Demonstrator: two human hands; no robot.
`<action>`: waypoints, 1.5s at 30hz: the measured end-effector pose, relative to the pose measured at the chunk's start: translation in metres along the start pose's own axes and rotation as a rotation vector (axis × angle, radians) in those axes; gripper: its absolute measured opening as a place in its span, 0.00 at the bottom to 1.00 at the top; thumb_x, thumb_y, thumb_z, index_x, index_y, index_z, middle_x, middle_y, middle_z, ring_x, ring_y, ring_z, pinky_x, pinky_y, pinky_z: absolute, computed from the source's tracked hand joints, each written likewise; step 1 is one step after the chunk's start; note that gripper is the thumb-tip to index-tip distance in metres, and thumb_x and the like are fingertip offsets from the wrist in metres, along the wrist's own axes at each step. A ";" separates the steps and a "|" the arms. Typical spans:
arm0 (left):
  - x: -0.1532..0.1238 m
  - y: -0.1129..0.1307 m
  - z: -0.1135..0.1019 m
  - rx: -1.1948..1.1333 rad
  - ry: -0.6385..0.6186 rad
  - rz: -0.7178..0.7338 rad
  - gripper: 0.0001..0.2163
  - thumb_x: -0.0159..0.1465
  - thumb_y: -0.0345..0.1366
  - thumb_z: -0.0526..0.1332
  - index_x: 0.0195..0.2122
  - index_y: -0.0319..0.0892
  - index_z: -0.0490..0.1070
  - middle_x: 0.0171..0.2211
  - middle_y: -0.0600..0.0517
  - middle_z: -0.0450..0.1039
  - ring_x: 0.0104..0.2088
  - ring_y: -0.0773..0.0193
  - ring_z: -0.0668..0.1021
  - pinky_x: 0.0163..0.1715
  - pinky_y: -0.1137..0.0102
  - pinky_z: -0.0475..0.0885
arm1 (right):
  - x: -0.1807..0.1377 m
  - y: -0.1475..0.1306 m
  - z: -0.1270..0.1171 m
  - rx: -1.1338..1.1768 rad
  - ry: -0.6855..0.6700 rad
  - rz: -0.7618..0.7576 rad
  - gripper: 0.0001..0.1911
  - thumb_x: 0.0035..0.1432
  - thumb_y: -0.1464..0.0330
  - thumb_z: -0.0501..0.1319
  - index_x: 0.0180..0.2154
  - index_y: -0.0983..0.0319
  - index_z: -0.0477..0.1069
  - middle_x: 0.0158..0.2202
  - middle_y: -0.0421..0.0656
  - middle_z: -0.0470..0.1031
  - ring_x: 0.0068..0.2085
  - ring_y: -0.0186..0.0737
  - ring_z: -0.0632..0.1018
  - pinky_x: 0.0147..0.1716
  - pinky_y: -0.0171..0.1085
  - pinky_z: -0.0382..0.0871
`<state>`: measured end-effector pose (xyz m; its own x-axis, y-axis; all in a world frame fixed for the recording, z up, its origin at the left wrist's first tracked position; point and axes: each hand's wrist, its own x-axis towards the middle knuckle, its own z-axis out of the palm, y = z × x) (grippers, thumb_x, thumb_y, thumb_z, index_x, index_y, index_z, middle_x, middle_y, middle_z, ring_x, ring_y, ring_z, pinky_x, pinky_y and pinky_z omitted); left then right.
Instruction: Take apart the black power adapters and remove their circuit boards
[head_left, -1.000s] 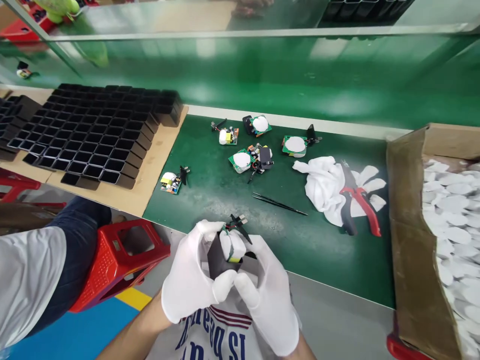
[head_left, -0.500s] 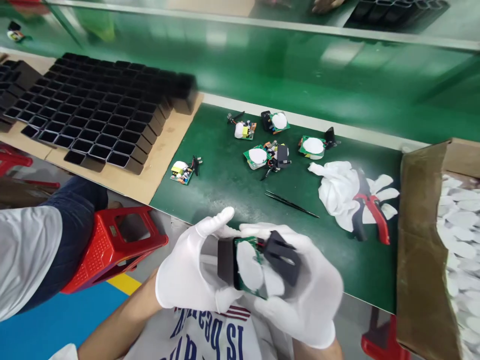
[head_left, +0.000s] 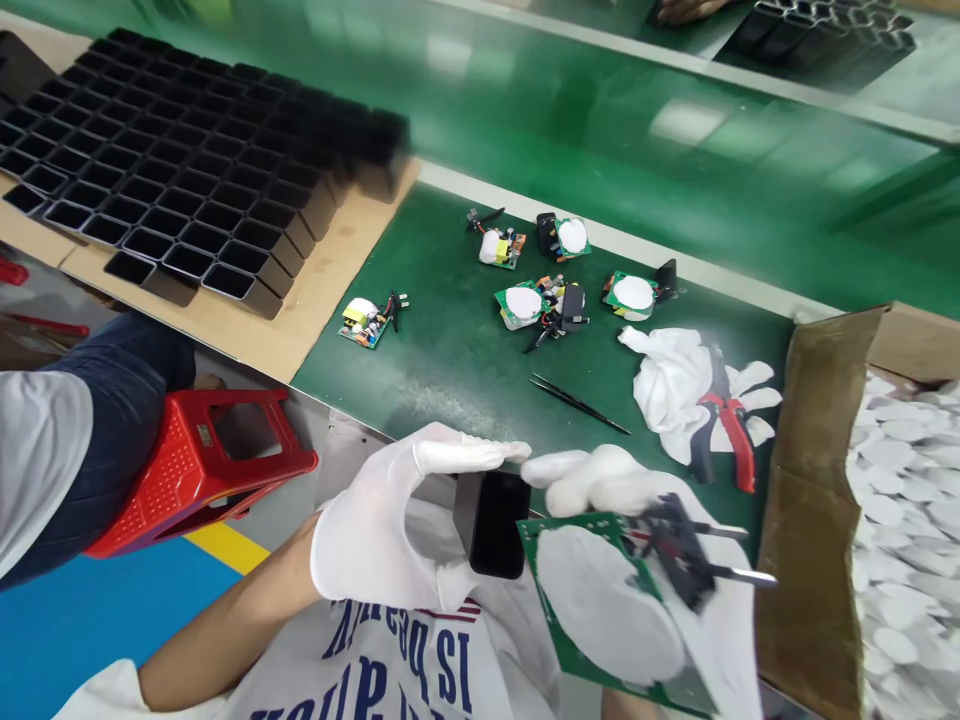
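My left hand (head_left: 397, 515), in a white glove, grips a black rectangular casing (head_left: 499, 525) between thumb and fingers, its open end facing right. In my right hand (head_left: 611, 480), also gloved, is a green circuit board (head_left: 559, 620) with a large white round pad (head_left: 607, 600) on its face. A black plug piece (head_left: 679, 550) with two metal prongs hangs by wires from the board, against the right palm. The board is apart from the casing and nearer the camera. Some right fingers are hidden behind it.
Several circuit boards with plugs (head_left: 367, 322) lie on the green table (head_left: 442, 360), with tweezers (head_left: 581, 403), red-handled pliers (head_left: 739, 440) and a crumpled white glove (head_left: 667, 380). Rows of black casings (head_left: 187, 215) stand left on cardboard. A box of white pads (head_left: 814, 480) is at right. Someone sits at left.
My right hand has moved the circuit board and plug right and down, away from the casing and closer to the camera. The casing stays in my left hand. The view has shifted slightly.
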<state>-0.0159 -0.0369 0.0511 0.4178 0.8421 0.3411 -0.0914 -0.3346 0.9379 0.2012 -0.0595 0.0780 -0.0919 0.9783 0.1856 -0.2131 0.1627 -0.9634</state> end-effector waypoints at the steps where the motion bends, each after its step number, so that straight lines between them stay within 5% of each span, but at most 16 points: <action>1: 0.000 -0.001 0.000 -0.031 -0.013 -0.005 0.38 0.55 0.27 0.74 0.68 0.45 0.68 0.63 0.39 0.77 0.61 0.45 0.81 0.61 0.54 0.79 | 0.002 -0.003 0.004 -0.020 -0.027 -0.012 0.22 0.62 0.47 0.70 0.50 0.54 0.79 0.43 0.48 0.81 0.51 0.63 0.83 0.50 0.60 0.82; 8: -0.003 -0.002 -0.005 -0.087 -0.042 -0.030 0.38 0.59 0.36 0.78 0.69 0.53 0.68 0.63 0.42 0.76 0.62 0.45 0.80 0.62 0.55 0.78 | 0.010 -0.007 0.011 -0.083 -0.103 -0.034 0.28 0.57 0.50 0.76 0.55 0.54 0.78 0.48 0.48 0.82 0.53 0.60 0.84 0.51 0.55 0.84; 24: -0.001 0.002 -0.010 -0.042 -0.063 -0.093 0.35 0.55 0.31 0.76 0.65 0.44 0.72 0.61 0.38 0.77 0.60 0.44 0.81 0.62 0.54 0.77 | 0.005 -0.001 0.002 -0.287 -0.130 -0.113 0.34 0.53 0.58 0.81 0.60 0.56 0.78 0.52 0.47 0.82 0.54 0.51 0.83 0.55 0.43 0.81; 39: -0.003 -0.003 -0.010 -0.026 -0.043 -0.032 0.37 0.55 0.28 0.74 0.67 0.45 0.69 0.59 0.39 0.77 0.59 0.46 0.82 0.61 0.56 0.78 | 0.011 -0.002 0.006 -0.369 -0.142 -0.138 0.34 0.51 0.58 0.82 0.58 0.55 0.79 0.50 0.49 0.84 0.51 0.57 0.84 0.49 0.51 0.82; 45: -0.005 -0.005 -0.011 -0.059 -0.055 -0.049 0.38 0.55 0.36 0.79 0.67 0.46 0.69 0.60 0.39 0.77 0.60 0.43 0.82 0.63 0.54 0.77 | 0.012 0.000 0.007 -0.400 -0.152 -0.165 0.34 0.51 0.60 0.83 0.58 0.56 0.78 0.50 0.48 0.82 0.52 0.55 0.82 0.50 0.50 0.81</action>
<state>-0.0273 -0.0346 0.0456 0.4716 0.8321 0.2920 -0.1223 -0.2663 0.9561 0.1930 -0.0491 0.0816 -0.2362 0.9102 0.3403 0.1531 0.3807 -0.9119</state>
